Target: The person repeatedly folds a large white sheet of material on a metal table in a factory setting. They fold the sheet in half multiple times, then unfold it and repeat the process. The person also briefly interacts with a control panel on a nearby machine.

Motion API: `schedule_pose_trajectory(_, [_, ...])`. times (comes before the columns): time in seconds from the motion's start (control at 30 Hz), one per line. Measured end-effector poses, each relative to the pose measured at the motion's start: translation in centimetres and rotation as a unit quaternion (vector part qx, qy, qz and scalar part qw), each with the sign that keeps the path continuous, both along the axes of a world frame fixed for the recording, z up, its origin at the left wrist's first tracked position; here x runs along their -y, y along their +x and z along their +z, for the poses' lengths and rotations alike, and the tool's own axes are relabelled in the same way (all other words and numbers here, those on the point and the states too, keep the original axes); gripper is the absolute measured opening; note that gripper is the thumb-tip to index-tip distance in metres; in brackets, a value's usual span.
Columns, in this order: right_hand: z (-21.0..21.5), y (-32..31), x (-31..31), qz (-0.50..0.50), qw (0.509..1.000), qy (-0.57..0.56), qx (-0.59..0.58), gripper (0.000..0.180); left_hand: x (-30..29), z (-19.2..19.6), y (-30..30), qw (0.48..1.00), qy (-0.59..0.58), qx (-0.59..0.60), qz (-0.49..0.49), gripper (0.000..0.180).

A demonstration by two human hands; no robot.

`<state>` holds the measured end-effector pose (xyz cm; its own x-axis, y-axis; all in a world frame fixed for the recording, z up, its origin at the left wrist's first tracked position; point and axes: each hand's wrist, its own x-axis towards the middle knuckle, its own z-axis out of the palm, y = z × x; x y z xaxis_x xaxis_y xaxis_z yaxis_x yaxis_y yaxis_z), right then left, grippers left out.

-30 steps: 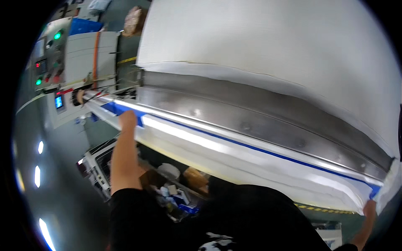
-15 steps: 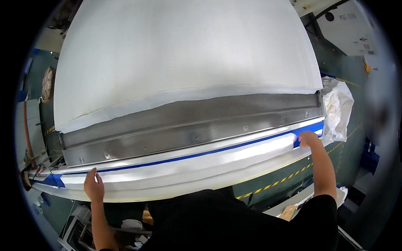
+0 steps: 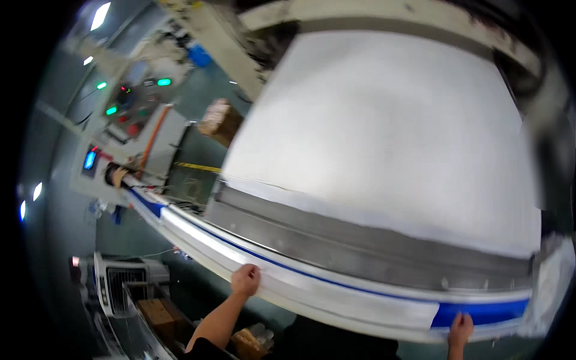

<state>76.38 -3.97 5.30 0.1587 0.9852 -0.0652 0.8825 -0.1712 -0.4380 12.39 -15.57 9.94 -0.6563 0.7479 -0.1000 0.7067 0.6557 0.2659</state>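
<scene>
A long bar runs across in front of me, covered by a white strip (image 3: 354, 303) with a thin blue line along its far side. Toward its right end lies a blue section (image 3: 480, 312). My left hand (image 3: 245, 280) is closed at the near edge of the white strip, around its middle; what its fingers hold, if anything, is hidden. Against the near edge of the blue section, my right hand (image 3: 461, 330) is also closed, its fingertips together and their contents too blurred to make out. Beyond the bar lie a grey metal plate (image 3: 360, 246) and a broad white sheet (image 3: 384, 132).
Machine panels with lit green buttons (image 3: 164, 82) stand far left, near a brown bundle (image 3: 221, 120). A white air-cooler-like unit (image 3: 129, 282) and a cart with a cardboard box (image 3: 157, 316) are at lower left. Crumpled translucent plastic (image 3: 552, 288) hangs at the right end.
My view has swung to the left, blurring the scene. My left hand has shifted from near the strip's left end toward its middle, and its fingers have curled. My right hand stays by the blue section.
</scene>
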Motion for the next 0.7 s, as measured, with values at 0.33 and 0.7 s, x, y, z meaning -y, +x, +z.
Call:
schedule_pose_trajectory(0.33, [1.9,1.8,-0.2,0.025,0.993,-0.019,0.111,0.036,0.1,-0.4,1.5,0.999,0.009,0.031,-0.014,0.022])
schedule_pose_trajectory(0.7, [-0.6,3.0,-1.9,0.078,0.958,-0.165,0.221,0.047,0.8,-1.9,1.7,0.99,0.133,0.033,-0.028,0.018])
